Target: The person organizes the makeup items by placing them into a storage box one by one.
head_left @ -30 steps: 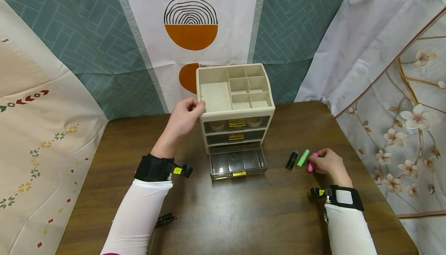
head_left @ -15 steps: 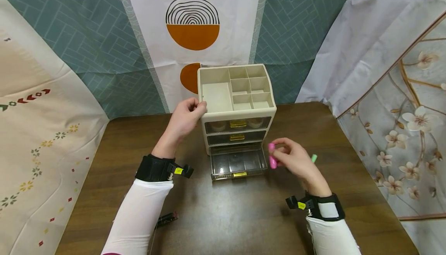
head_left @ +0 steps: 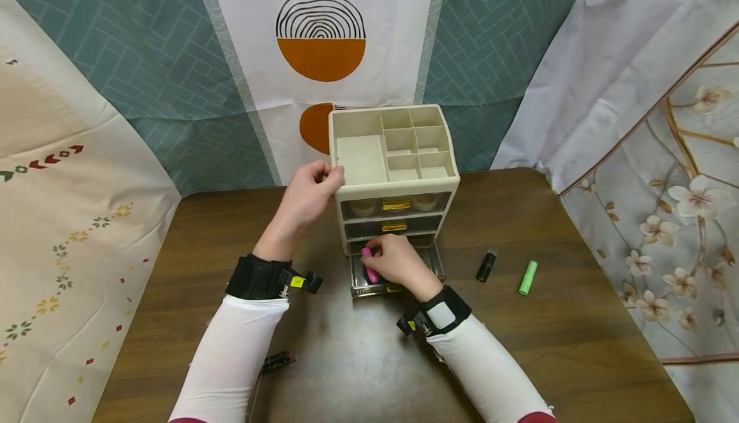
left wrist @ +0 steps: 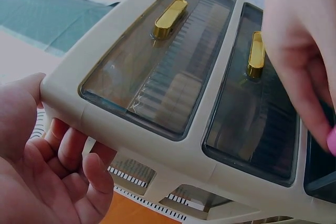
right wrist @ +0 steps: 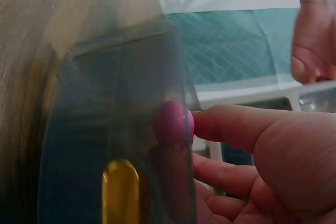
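Apparently light and hard-shelled, the pink tube is inside the left part of the pulled-out see-through drawer, low at the front of the cream organizer, which stands by the middle of the desk's far edge. The right hand's grip pinches the tube near its upper end between thumb and fingers; whether its lower end touches the drawer floor, I cannot tell. Its smooth, rounded surface looks somewhat slippery and prone to rolling, so a light pinch across the sides, nearer the middle, would probably be steadiest. Little force seems needed, as the shell looks unlikely to give; the thin drawer walls are likely the more fragile part. The left hand pinches the organizer's top left front corner, a sensible place to steady that stiff, bulkier body. Toward the desk's right edge lie a black tube and a green tube, well apart from the drawer.
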The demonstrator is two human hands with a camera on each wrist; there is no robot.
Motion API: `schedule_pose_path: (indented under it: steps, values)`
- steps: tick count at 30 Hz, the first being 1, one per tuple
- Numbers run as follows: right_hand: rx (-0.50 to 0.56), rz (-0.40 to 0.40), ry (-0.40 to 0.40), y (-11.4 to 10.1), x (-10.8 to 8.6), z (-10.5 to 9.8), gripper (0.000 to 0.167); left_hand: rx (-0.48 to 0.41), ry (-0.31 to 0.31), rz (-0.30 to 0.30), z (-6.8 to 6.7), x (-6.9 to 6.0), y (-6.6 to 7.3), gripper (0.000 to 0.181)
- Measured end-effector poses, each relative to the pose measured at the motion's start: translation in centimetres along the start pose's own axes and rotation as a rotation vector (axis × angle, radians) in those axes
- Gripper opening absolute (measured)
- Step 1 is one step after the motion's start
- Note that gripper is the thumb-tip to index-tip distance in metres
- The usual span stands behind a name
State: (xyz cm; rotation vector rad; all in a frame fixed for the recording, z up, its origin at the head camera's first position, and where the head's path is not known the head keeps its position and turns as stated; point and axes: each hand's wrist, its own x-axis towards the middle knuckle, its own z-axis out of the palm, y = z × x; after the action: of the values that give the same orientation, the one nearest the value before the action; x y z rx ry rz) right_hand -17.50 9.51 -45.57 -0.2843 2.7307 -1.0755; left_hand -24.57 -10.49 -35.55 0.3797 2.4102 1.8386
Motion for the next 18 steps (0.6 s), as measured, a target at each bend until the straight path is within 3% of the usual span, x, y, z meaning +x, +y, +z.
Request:
schedule_pose_path:
  steps: [10, 18]
  values:
    - [-0.106, 0.005, 0.012, -0.9, 0.8, 1.6, 0.026, -0.002, -0.013, 0.011, -0.1, -0.1, 0.0, 0.037]
    - [-0.081, -0.007, -0.038, -0.5, 0.9, 2.1, 0.027, -0.013, -0.017, 0.01, -0.2, -0.2, -0.1, 0.038]
